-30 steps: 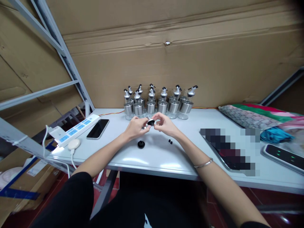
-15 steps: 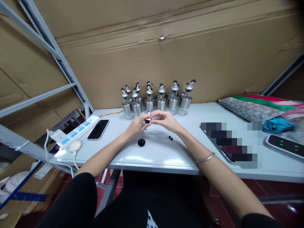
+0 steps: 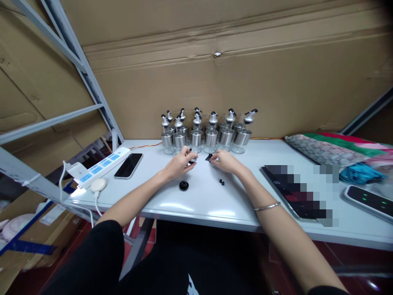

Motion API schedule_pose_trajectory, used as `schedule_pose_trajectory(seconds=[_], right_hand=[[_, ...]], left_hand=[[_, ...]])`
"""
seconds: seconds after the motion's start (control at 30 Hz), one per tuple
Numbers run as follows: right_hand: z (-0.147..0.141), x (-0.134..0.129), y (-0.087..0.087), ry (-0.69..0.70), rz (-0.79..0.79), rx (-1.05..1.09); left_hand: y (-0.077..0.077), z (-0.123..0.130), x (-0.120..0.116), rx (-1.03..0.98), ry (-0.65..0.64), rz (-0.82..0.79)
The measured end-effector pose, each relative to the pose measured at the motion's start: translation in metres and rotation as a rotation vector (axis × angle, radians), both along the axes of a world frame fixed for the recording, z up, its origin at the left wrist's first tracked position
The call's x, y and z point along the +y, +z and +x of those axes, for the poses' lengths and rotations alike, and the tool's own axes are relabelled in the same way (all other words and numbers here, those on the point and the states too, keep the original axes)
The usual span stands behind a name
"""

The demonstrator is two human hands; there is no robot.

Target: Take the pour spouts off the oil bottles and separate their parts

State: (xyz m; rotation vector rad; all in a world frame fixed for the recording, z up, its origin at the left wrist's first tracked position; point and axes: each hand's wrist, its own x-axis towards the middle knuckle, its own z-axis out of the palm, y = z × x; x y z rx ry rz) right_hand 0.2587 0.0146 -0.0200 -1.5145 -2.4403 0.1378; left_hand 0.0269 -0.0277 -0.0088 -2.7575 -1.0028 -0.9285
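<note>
Cardboard: behind the worktop's far edge.
Bottles: along that edge.
Left hand: my fingers curl round a part, mostly hidden.
Right hand: narrow pinch on a black piece, mid-worktop; a slip could drop it.
Cap: towards the near edge.
Bits: likewise; my wrist could scatter them.

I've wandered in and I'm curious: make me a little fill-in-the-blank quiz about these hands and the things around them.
1. The right hand pinches a small piece whose colour is ____.
2. The forearm wearing a bracelet is the ____ one.
3. The phone beside the power strip lies nearer the ____ hand.
4. The bottles stand ____ the left hand and the cardboard.

Missing words: black; right; left; between.
</note>
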Motion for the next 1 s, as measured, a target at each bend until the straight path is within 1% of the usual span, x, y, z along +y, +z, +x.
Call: schedule_pose_trajectory(seconds=[0.1,0.23,0.37,0.43,0.53,0.63,0.77,0.83,0.9,0.93,0.97,1.0], right_hand=[[0.000,0.001,-0.001,0.019,-0.033,-0.028],[-0.001,0.001,-0.001,0.011,-0.020,-0.024],[-0.001,0.000,0.001,0.014,-0.053,-0.039],[-0.001,-0.002,0.004,-0.022,-0.092,-0.046],[-0.001,-0.005,0.007,-0.078,-0.123,-0.058],[0.001,-0.006,0.006,-0.118,-0.081,-0.024],[0.002,-0.006,0.004,-0.088,-0.069,-0.002],[0.002,-0.006,0.005,-0.115,-0.052,-0.002],[0.000,-0.007,0.009,-0.181,0.014,0.073],[-0.001,-0.008,0.011,-0.193,0.040,0.155],[-0.003,-0.009,0.013,-0.177,0.046,0.267],[-0.006,-0.010,0.015,-0.132,0.029,0.398]], left_hand=[[0.000,0.001,-0.001,0.025,-0.040,-0.020],[0.000,0.001,-0.001,0.055,-0.080,-0.006],[-0.001,0.000,0.000,0.025,-0.004,-0.081],[-0.002,0.000,0.000,0.032,0.029,-0.096],[-0.002,0.001,0.000,0.064,0.029,-0.101],[-0.001,0.002,-0.001,0.090,0.012,-0.120],[0.000,0.004,-0.003,0.118,-0.024,-0.152],[0.000,0.004,-0.003,0.122,-0.042,-0.154],[-0.001,0.003,-0.002,0.112,-0.049,-0.150],[-0.002,0.002,-0.002,0.098,-0.047,-0.150],[-0.002,0.002,-0.001,0.081,-0.043,-0.153],[-0.003,0.001,0.000,0.060,-0.039,-0.160]])
